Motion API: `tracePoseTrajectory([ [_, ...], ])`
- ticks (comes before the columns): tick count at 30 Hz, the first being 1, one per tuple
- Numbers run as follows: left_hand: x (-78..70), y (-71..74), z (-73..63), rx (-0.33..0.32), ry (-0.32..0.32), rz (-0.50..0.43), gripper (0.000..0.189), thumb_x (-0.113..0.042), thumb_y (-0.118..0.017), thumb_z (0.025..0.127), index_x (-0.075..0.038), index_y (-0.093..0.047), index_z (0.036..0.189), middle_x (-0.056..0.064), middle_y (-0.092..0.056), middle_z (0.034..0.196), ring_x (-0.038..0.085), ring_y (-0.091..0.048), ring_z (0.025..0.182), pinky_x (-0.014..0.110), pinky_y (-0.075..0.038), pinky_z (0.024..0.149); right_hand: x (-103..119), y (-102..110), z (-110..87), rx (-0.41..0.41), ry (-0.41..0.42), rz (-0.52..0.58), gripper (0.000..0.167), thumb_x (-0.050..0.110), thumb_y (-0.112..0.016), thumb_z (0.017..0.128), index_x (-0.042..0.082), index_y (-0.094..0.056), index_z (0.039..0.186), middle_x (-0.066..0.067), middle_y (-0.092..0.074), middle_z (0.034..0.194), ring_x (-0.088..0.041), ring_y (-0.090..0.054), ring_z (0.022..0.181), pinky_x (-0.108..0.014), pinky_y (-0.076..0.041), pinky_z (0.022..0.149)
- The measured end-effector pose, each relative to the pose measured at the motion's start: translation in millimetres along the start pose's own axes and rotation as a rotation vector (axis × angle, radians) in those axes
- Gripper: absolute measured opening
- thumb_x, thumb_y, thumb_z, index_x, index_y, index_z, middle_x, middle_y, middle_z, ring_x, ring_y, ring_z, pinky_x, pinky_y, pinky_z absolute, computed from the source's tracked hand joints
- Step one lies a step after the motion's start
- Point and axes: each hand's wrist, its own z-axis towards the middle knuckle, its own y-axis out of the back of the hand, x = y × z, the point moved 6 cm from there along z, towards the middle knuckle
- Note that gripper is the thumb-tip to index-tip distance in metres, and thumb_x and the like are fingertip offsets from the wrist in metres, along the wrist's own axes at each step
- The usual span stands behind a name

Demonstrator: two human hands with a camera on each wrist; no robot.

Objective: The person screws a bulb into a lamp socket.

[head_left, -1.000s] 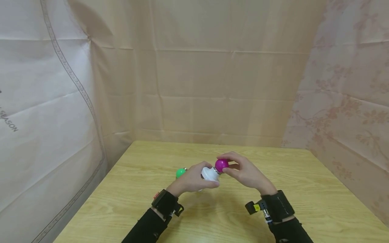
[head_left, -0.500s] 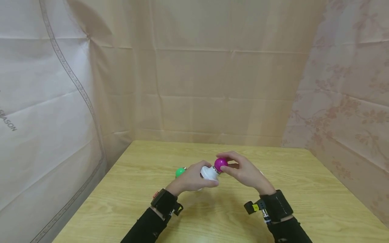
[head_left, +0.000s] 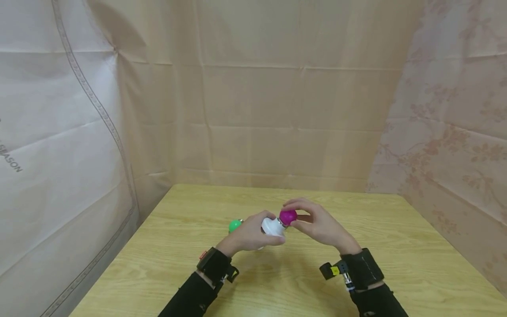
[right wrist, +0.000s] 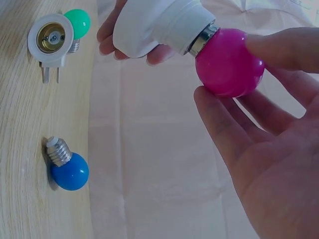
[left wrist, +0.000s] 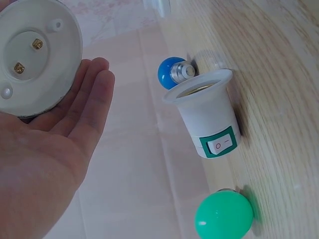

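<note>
A white lamp holder (head_left: 272,226) is gripped by the left hand (head_left: 251,233), its round base turned toward the palm and its mouth tilted toward the right hand (head_left: 321,224). A magenta bulb (head_left: 288,217) is pinched between the thumb and fingers of the right hand, and its metal base is set at the holder's mouth, part of the metal being left exposed. How deeply it is seated cannot be told. The hands are kept apart, linked only by these two pieces, above the table (head_left: 158,273). Below them, a white switch socket (left wrist: 209,114) with two prongs is laid on the wood. It is flanked by a green bulb (left wrist: 224,216) on the left-hand side and a blue bulb (right wrist: 71,172) on the right-hand side.
</note>
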Motion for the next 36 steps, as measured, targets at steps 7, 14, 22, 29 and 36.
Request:
tracePoseTrajectory([
  [7,-0.1,0.8,0.0,0.001,0.003,-0.007,0.072,-0.043,-0.080,0.083,-0.005,-0.052,0.137,-0.001,-0.064,0.101,0.014,-0.064,0.086,0.032,-0.055,0.071,-1.2,0.6,-0.1,0.028,0.016,0.009,0.035,-0.002,-0.065,0.097,0.001,-0.062,0.132,-0.019,-0.055,0.137,-0.041,-0.051,0.127,-0.039,-0.052,0.099],
  [14,1.1,0.2,0.9,0.010,0.005,-0.008,0.072,-0.044,-0.080,0.083,-0.006,-0.052,0.137,-0.001,-0.064,0.101,0.014,-0.064,0.085,0.032,-0.055,0.070,-0.2,0.7,0.2,0.014,-0.001,-0.010,0.036,0.000,-0.067,0.095,0.002,-0.063,0.131,-0.013,-0.058,0.134,-0.035,-0.055,0.123,-0.036,-0.053,0.097],
  [22,1.7,0.8,0.3,0.007,0.016,-0.017,0.071,-0.044,-0.080,0.082,-0.006,-0.053,0.135,0.000,-0.064,0.100,0.015,-0.064,0.084,0.033,-0.055,0.068,-1.7,0.2,0.9,-0.001,-0.052,-0.042,0.039,0.008,-0.070,0.096,0.008,-0.063,0.134,-0.009,-0.061,0.131,-0.032,-0.057,0.119,-0.036,-0.054,0.095],
  [29,1.2,-0.3,0.1,0.003,0.021,-0.014,0.070,-0.044,-0.081,0.082,-0.007,-0.053,0.135,0.000,-0.064,0.099,0.015,-0.064,0.084,0.033,-0.055,0.068,-5.7,0.0,-0.3,-0.016,-0.113,-0.073,0.042,0.016,-0.071,0.096,0.009,-0.061,0.137,-0.008,-0.062,0.129,-0.029,-0.058,0.116,-0.029,-0.054,0.091],
  [36,1.2,-1.7,-0.3,0.006,0.023,-0.010,0.071,-0.045,-0.080,0.083,-0.007,-0.052,0.136,0.000,-0.064,0.099,0.015,-0.064,0.084,0.033,-0.055,0.068,-6.4,-0.8,-1.4,-0.033,-0.114,-0.057,0.043,0.016,-0.071,0.096,0.006,-0.061,0.137,-0.013,-0.055,0.137,-0.035,-0.056,0.124,-0.035,-0.052,0.098],
])
